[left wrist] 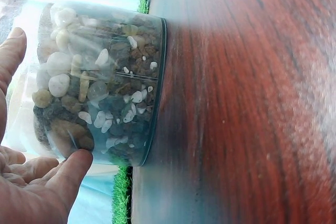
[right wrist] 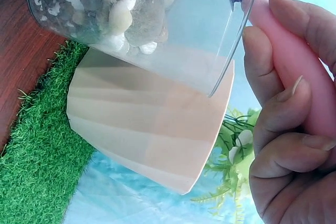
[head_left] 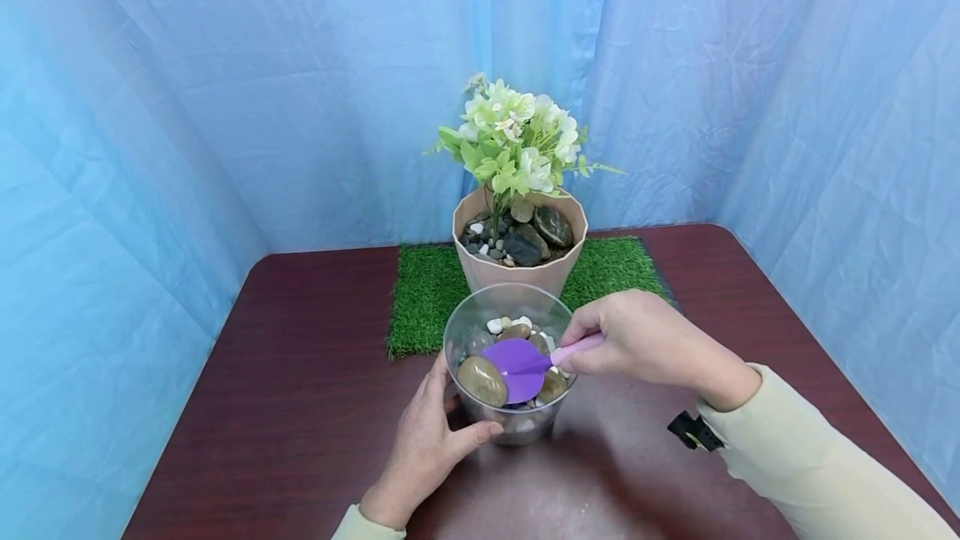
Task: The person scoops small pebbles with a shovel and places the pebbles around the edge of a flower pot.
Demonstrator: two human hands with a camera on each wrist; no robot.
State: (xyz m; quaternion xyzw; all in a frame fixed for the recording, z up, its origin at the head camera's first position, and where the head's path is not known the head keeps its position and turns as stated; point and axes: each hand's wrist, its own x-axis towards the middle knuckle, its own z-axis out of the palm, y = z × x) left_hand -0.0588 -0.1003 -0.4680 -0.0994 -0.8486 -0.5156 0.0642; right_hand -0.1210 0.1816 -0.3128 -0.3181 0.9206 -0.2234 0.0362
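A clear plastic pot (head_left: 516, 427) stands on the table, holding several stones and white pebbles. My left hand (head_left: 431, 432) grips its left side, thumb at the front. In the left wrist view the thumb tip (left wrist: 81, 158) meets the clear wall. My right hand (head_left: 637, 340) grips the pink handle of a small garden trowel (head_left: 577, 349) above the pot's right rim. The trowel's purple blade (head_left: 517, 365) lies inside the pot over the stones. A large brown stone (head_left: 482, 382) sits at the blade's left edge, near the rim.
Behind the clear pot, a beige planter (head_left: 521, 277) with white flowers (head_left: 525, 132) and dark stones stands on a green turf mat (head_left: 423, 307). Blue curtains (head_left: 322, 90) surround the dark red table (head_left: 300, 407) at the back and sides.
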